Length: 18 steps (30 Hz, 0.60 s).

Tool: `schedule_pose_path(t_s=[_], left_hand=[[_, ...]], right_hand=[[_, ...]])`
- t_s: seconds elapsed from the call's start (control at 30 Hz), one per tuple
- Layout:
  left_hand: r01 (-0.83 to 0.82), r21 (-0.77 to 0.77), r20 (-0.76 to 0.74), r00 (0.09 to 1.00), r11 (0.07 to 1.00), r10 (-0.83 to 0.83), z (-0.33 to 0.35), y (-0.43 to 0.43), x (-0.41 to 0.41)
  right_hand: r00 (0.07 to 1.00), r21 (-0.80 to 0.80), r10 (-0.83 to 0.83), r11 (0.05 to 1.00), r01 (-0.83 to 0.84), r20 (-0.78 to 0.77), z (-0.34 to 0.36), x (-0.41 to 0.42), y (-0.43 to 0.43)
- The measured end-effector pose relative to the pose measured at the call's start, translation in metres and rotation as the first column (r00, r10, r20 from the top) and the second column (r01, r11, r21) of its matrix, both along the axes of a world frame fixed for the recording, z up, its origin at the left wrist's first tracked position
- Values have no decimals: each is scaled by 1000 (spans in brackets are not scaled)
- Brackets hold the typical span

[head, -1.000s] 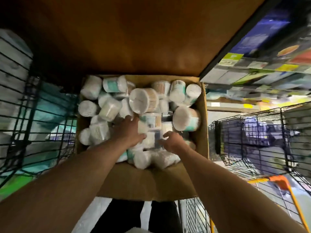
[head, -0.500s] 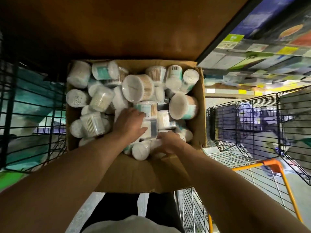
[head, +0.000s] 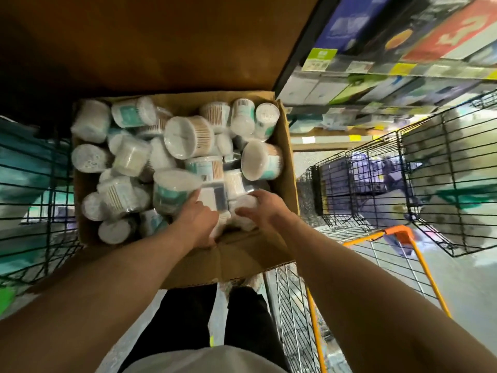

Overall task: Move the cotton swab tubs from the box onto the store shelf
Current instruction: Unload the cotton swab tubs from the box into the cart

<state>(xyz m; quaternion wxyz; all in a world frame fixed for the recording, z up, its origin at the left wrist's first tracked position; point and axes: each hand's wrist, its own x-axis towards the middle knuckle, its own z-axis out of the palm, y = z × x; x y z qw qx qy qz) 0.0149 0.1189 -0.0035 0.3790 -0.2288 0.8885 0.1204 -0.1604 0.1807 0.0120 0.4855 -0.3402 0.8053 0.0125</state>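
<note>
**Item 1, right hand**: curling its fingers and thumb round a white-lidded tub at the near edge of the box.

**Item 2, left hand**: pressing against the side of a teal-banded tub, with its fingers bending down out of sight. Whether it is grasping anything cannot be told.

**Item 3, loose tubs**: lying heaped on their sides, all of them inside the box. The store shelf is standing off to the right.

**Risk:** pulling 2 tubs from a loose heap is likely to be disturbing their neighbours, sending 1 rolling over the low near flap. A slick tub wall may be slipping from a 1-handed hold.
</note>
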Motion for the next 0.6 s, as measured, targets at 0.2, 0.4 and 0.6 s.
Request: schedule_pose_path(t_s=[0.2,0.4,0.6], left_hand=[[-559,186,-249,769,808,589,36,0,-36],[-622,322,-457,558,714,693,87,20,-152],[-377,376,-497,688,846,528,99,130,-264]], right_hand=[[971,-223,-228,953,206,-73,45,-38,35],[799,-327,-598,768,551,-56,83,-112,103],[584,-217,-812,573,790,-19,67,-174,236]])
